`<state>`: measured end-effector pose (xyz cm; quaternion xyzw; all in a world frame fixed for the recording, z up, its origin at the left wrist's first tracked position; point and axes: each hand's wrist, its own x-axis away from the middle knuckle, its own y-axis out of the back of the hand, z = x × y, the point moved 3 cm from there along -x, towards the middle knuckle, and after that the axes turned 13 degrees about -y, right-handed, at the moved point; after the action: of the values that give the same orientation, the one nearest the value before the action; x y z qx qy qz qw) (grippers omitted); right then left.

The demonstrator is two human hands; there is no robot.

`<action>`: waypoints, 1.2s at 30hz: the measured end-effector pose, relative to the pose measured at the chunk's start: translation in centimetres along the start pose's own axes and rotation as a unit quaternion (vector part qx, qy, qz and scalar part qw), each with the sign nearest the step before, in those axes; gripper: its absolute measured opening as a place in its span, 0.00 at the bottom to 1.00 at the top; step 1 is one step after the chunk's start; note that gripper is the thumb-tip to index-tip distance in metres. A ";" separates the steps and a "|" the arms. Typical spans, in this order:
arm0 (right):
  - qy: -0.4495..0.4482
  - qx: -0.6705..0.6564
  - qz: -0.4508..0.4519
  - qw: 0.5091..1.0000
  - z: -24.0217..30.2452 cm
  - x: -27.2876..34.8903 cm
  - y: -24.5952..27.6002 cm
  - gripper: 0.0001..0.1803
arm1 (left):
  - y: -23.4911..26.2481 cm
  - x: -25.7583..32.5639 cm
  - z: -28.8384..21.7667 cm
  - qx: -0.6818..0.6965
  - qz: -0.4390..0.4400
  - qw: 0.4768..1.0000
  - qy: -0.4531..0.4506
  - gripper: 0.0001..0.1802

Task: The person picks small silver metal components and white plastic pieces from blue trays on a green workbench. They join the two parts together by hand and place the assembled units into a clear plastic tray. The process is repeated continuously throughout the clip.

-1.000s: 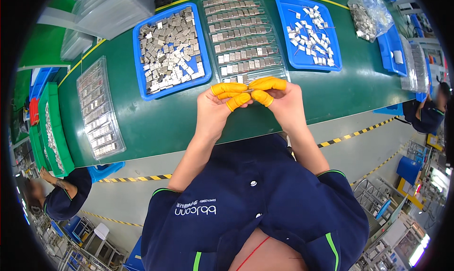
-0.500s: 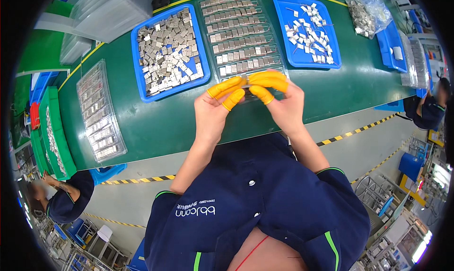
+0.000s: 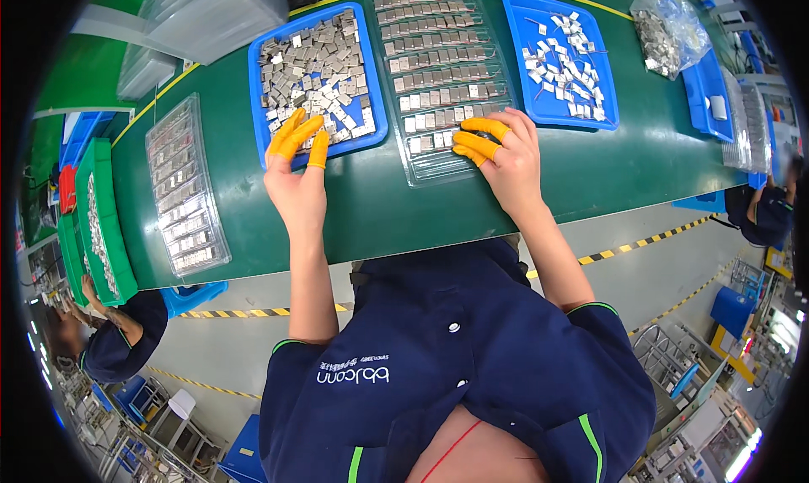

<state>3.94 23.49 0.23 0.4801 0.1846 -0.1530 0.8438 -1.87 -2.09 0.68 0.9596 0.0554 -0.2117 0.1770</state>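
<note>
My left hand [image 3: 297, 192], with yellow finger cots on its fingers, is at the near edge of a blue tray [image 3: 255, 91] heaped with small silver metal connectors [image 3: 316, 61]. Its fingers are apart, their tips over the connectors, and nothing shows between them. Over the right side of a clear plastic tray [image 3: 438, 174] is my right hand [image 3: 512, 158], also in yellow finger cots. The fingers are bent close together on a small metal connector [image 3: 449, 137] in the nearest row. Its thumb is hidden. More connectors fill the rows beyond.
To the right, a blue tray [image 3: 514, 28] holds white pieces with thin wires. A plastic bag of metal parts [image 3: 659, 49] lies farther right. Another filled clear tray [image 3: 223, 238] and a green bin [image 3: 118, 255] are to the left, near a co-worker's arm [image 3: 118, 319].
My hands were together over the near end of the clear tray. They have parted: the left moved to the blue tray of connectors, the right to the nearest row.
</note>
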 end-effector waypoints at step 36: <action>-0.199 0.010 0.084 0.976 -13.6 -9.7 1.9 0.13 | -3.5 -3.8 -1.1 0.297 0.054 0.937 0.176 0.14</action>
<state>-6.02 36.97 -0.31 0.4618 -0.0292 -0.1762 0.8688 -5.47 1.45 2.12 0.9919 -0.0316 -0.0361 -0.1177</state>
